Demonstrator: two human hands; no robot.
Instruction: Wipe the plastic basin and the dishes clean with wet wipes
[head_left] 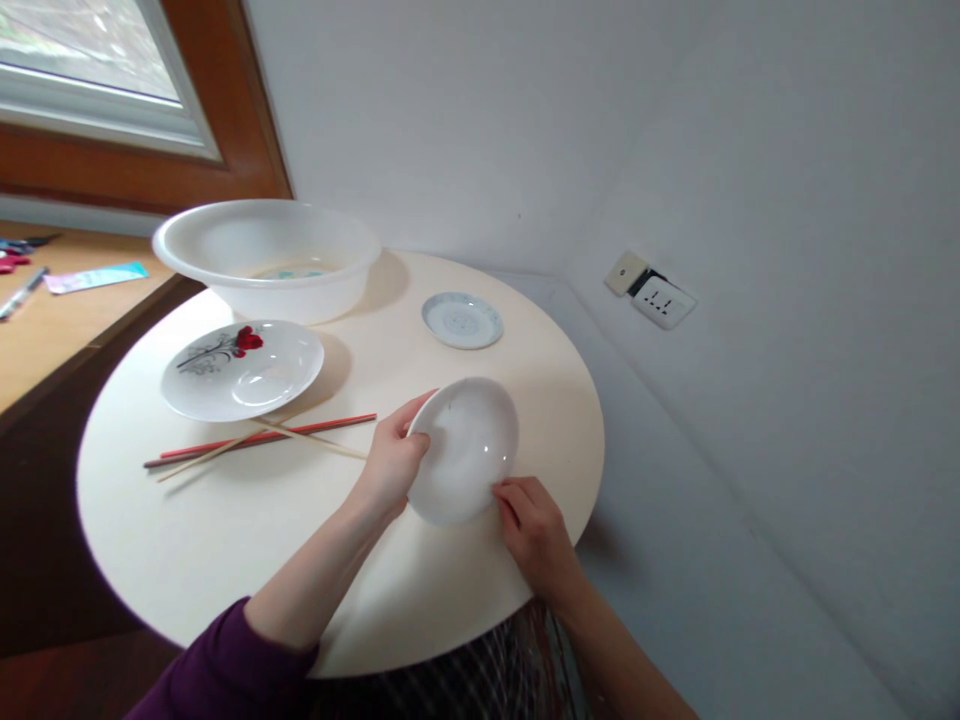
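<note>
A plain white shallow dish (469,450) is held tilted above the round table, its glossy inside facing me. My left hand (394,450) grips its left rim, thumb on the inner face and fingers behind. At the lower right rim, my right hand (536,525) has its fingertips pinched against the edge. Just beyond the dish lies a small pale plate (463,320) with a faint blue pattern. To the left of my left hand, several chopsticks (266,437), red, dark and light wood, lie crossed. Behind them stands a white bowl (244,375) with a red flower design.
A large white plastic basin (270,250) stands at the back left of the round white table (300,540). A wooden desk (97,310) with a pen and a card adjoins on the left. Walls close in behind and right, with a socket (664,301).
</note>
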